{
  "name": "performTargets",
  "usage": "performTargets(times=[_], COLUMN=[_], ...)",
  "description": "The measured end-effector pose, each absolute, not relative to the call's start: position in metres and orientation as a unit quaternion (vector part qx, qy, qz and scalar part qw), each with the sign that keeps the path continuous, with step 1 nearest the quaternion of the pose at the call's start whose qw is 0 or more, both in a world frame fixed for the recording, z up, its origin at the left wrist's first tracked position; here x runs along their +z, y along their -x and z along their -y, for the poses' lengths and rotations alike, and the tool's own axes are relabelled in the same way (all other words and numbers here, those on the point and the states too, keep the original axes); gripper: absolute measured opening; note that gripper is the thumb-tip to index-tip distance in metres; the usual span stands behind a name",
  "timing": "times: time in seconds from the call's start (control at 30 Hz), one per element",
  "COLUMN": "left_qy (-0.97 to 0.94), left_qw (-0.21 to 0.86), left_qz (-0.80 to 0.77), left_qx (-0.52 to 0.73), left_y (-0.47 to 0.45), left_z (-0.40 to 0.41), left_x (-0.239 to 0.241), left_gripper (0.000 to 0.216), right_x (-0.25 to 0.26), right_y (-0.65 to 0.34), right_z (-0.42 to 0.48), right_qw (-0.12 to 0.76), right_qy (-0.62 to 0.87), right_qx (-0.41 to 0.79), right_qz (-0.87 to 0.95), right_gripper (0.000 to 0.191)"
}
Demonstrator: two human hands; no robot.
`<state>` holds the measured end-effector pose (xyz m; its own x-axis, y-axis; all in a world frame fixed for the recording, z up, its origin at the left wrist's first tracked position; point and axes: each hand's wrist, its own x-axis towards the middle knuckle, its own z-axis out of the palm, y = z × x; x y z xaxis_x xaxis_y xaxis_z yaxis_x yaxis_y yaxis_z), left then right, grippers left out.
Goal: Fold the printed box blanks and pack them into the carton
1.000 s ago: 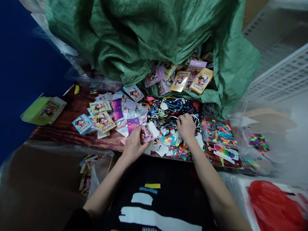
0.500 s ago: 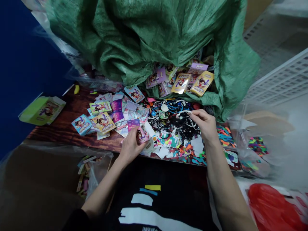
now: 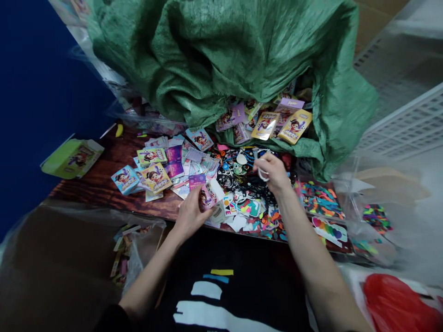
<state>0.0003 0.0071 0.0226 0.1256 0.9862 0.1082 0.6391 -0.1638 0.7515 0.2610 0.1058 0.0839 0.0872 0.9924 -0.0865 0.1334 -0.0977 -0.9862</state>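
My left hand (image 3: 191,213) is closed on a small pink cartoon packet (image 3: 206,197) at the near edge of the wooden table (image 3: 97,189). My right hand (image 3: 273,173) is pinched on a small white ring-shaped piece (image 3: 263,174) above a dark tangle of small rings and cords (image 3: 247,177). Colourful stickers and cut shapes (image 3: 256,212) lie under and between both hands. A spread of cartoon packets (image 3: 155,170) lies to the left of my left hand.
A big green woven sack (image 3: 221,60) fills the back, with more packets (image 3: 277,122) spilling from its mouth. A green box (image 3: 71,158) lies far left, clear bags of coloured pieces (image 3: 321,198) right, a white crate (image 3: 404,124) beyond, a red bag (image 3: 398,304) bottom right.
My right hand lifted off the sticker pile, went right, then came back left over the dark tangle with a white ring pinched in it. My left hand kept the packet.
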Motion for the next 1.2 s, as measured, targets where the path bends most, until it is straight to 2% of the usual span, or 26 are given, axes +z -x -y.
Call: performTargets(times=[0.1, 0.17, 0.23, 0.27, 0.33, 0.4, 0.47, 0.67, 0.8, 0.9, 0.97, 1.1, 1.2], left_qy=[-0.7, -0.706, -0.712, -0.714, -0.718, -0.72, -0.721, -0.737, -0.753, -0.76, -0.765, -0.782, -0.789], left_qw=[0.282, 0.281, 0.275, 0.27, 0.261, 0.26, 0.264, 0.255, 0.264, 0.263, 0.255, 0.23, 0.212], left_qz=[-0.582, -0.578, -0.573, -0.571, -0.569, -0.565, -0.562, -0.555, -0.548, -0.541, -0.538, -0.529, -0.529], left_qx=[0.303, 0.298, 0.299, 0.301, 0.305, 0.308, 0.308, 0.291, 0.251, 0.244, 0.243, 0.237, 0.228], left_y=[0.0, 0.0, -0.002, -0.003, -0.005, -0.007, -0.011, -0.026, -0.031, -0.032, -0.032, -0.032, -0.032], left_z=[-0.008, -0.01, -0.011, -0.012, -0.013, -0.014, -0.015, -0.019, -0.019, -0.015, -0.011, -0.008, -0.009], left_x=[0.023, 0.024, 0.024, 0.025, 0.026, 0.026, 0.026, 0.027, 0.032, 0.036, 0.037, 0.037, 0.036], left_gripper=[0.063, 0.062, 0.062, 0.062, 0.064, 0.065, 0.065, 0.061, 0.059, 0.059, 0.059, 0.06, 0.06], right_x=[0.067, 0.063, 0.062, 0.063, 0.065, 0.068, 0.073, 0.111, 0.132, 0.13, 0.122, 0.112, 0.114], right_y=[-0.241, -0.233, -0.231, -0.232, -0.239, -0.249, -0.259, -0.271, -0.269, -0.258, -0.244, -0.212, -0.197], right_z=[-0.115, -0.118, -0.12, -0.12, -0.121, -0.118, -0.112, -0.07, -0.049, -0.044, -0.043, -0.037, -0.035], right_qw=[0.333, 0.236, 0.193, 0.205, 0.284, 0.376, 0.432, 0.47, 0.376, 0.297, 0.261, 0.159, 0.045], right_qy=[0.659, 0.687, 0.696, 0.695, 0.677, 0.65, 0.629, 0.566, 0.484, 0.462, 0.489, 0.566, 0.562], right_qx=[0.309, 0.204, 0.15, 0.148, 0.184, 0.258, 0.346, 0.498, 0.593, 0.592, 0.522, 0.275, 0.225], right_qz=[0.599, 0.656, 0.675, 0.674, 0.653, 0.608, 0.546, 0.458, 0.522, 0.59, 0.648, 0.761, 0.795], right_gripper=[0.015, 0.02, 0.021, 0.021, 0.02, 0.021, 0.026, 0.032, 0.03, 0.027, 0.023, 0.017, 0.023])
